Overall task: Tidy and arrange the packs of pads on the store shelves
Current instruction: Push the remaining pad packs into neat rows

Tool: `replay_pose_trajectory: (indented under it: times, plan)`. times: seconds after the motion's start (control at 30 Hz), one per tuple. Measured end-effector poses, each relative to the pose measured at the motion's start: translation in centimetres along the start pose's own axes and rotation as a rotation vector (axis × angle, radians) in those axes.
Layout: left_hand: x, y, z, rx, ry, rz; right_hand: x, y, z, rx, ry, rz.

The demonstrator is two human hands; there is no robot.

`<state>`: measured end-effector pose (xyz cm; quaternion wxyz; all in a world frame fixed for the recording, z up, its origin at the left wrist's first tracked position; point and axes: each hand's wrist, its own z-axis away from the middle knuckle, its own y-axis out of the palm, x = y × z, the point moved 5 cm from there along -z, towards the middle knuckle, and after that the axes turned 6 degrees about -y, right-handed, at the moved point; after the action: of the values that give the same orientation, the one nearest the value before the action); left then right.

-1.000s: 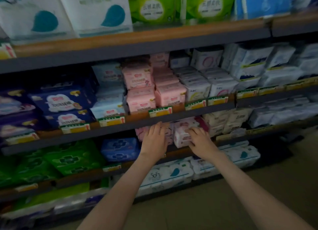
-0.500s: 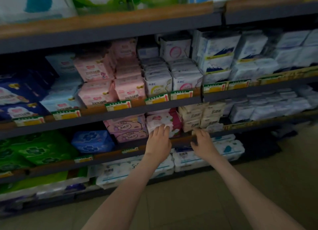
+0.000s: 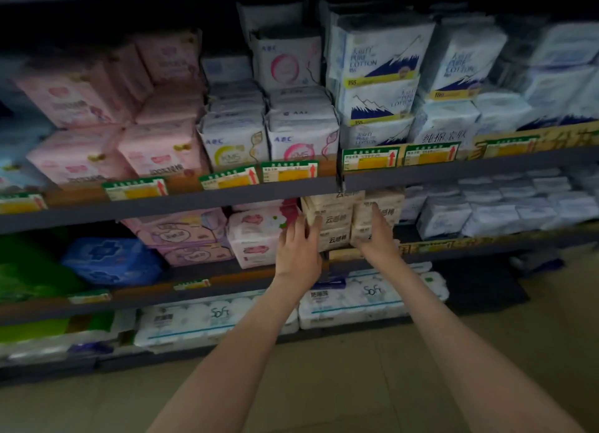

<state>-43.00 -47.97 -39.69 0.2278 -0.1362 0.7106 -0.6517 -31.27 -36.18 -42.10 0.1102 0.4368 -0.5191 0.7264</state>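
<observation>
Both hands have shifted right: left hand [image 3: 299,249] and right hand [image 3: 377,238] press flat, fingers straight, against the cream pad packs [image 3: 335,220].

Place: shop, retail aisle.

Evidence: long grey shelves [image 3: 227,202] run in tiers across the whole frame. Each is stocked with many identical sealed goods, faced outward in rows and stacks:
- pink packs [image 3: 162,150] at centre left
- white ABC packs [image 3: 301,134] at centre
- Pure Cotton packs [image 3: 379,53] at upper right
- cream packs [image 3: 334,225] just right of centre
- green packs [image 3: 26,270] and a blue pack [image 3: 110,260] at left

Green-and-yellow price tags [image 3: 290,172] with red arrows line the shelf lips. The bottom tier holds bulk roll packs [image 3: 220,319] marked "Soft". A tiled floor [image 3: 356,384] fills the lower frame. Lighting is dim and the tag print is unreadable.
</observation>
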Motion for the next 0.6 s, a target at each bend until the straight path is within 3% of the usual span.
replay_pose_trajectory:
  times: [0.27, 0.6]
  plan:
    - [-3.7, 4.7, -4.0, -0.106, -0.111, 0.173, -0.5, 1.0, -4.4, -0.117, -0.26, -0.167]
    - [-2.5, 5.9, -5.4, -0.355, -0.065, 0.436, -1.8, 2.3, -6.0, -0.148, -0.281, 0.14]
